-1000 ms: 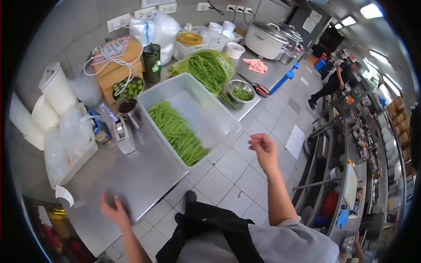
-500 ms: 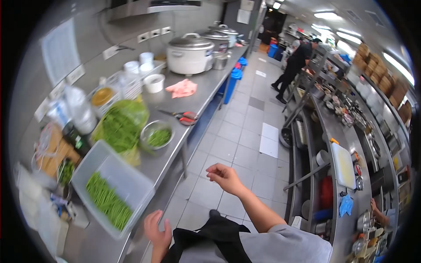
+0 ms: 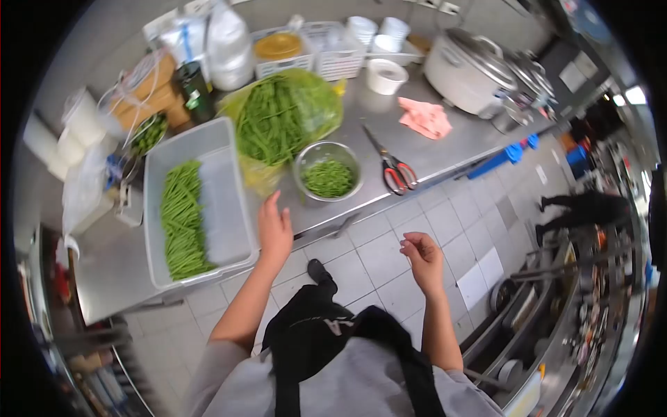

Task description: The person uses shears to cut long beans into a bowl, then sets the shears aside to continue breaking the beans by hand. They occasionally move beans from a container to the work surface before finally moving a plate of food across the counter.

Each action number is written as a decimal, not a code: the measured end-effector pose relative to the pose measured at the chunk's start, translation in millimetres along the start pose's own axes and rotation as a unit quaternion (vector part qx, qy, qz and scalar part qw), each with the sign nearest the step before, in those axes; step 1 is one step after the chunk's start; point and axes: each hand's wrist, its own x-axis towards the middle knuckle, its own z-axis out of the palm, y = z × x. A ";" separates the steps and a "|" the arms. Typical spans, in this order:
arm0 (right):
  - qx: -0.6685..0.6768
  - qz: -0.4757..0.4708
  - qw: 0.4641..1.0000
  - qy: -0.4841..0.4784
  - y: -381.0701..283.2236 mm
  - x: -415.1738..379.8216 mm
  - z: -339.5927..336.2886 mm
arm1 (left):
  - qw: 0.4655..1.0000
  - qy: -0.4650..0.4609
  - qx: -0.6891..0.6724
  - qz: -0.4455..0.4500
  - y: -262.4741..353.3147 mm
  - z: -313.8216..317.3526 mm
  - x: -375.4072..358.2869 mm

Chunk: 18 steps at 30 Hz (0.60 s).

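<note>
Running along the wall, the steel surface carries a tub of beans, a bowl, scissors and a cooker. Both hands look empty: the left hand loosely open just beside the tub, the right hand half-curled over the tiled floor.

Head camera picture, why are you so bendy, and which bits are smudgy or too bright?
Head view: the counter looks curved and the corners go black, probably from a very wide lens; head view: stacked cups look smeary, the metal bowl clearer; head view: a light glares upper right.
</note>
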 end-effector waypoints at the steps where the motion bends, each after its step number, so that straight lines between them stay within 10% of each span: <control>1: -0.037 -0.012 0.999 -0.030 -3.7 12.1 5.4 | 0.999 0.007 0.010 -0.035 -6.9 7.3 2.1; 11: -0.395 -0.194 0.897 -0.041 20.9 177.7 31.2 | 0.996 0.007 0.055 -0.063 -24.8 41.5 53.3; 18: -0.432 -0.122 0.893 -0.042 45.5 201.0 41.7 | 0.995 0.001 0.061 -0.074 -17.7 31.2 48.3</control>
